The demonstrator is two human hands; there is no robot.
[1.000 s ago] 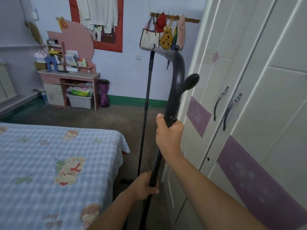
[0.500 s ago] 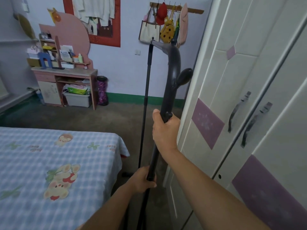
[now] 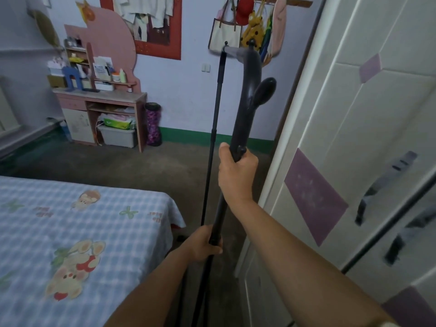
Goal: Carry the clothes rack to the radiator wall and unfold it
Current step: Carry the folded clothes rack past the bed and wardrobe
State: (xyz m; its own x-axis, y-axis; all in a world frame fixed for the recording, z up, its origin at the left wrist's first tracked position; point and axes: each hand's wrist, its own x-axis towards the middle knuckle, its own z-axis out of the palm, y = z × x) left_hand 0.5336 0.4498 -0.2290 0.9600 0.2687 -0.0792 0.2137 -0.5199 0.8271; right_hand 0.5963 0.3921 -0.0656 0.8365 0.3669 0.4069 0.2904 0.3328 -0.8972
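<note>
The black folded clothes rack (image 3: 246, 109) stands upright in front of me, between the bed and the wardrobe. Its thick pole has a rounded knob at the upper right, and a thin second pole (image 3: 213, 138) runs parallel on the left. My right hand (image 3: 236, 175) grips the thick pole at mid height. My left hand (image 3: 204, 244) holds the same pole lower down. The rack's feet are hidden below my arms. A radiator is partly visible at the far left edge (image 3: 6, 114).
A bed with a blue checked sheet (image 3: 70, 232) fills the lower left. A white and purple wardrobe (image 3: 342, 161) stands close on the right. A pink desk (image 3: 101, 114) and hanging bags (image 3: 238, 27) are at the far wall. Dark floor lies between.
The view has swung slightly right and down. Both hands keep the same grip on the rack, which stays upright and has shifted a little toward the left.
</note>
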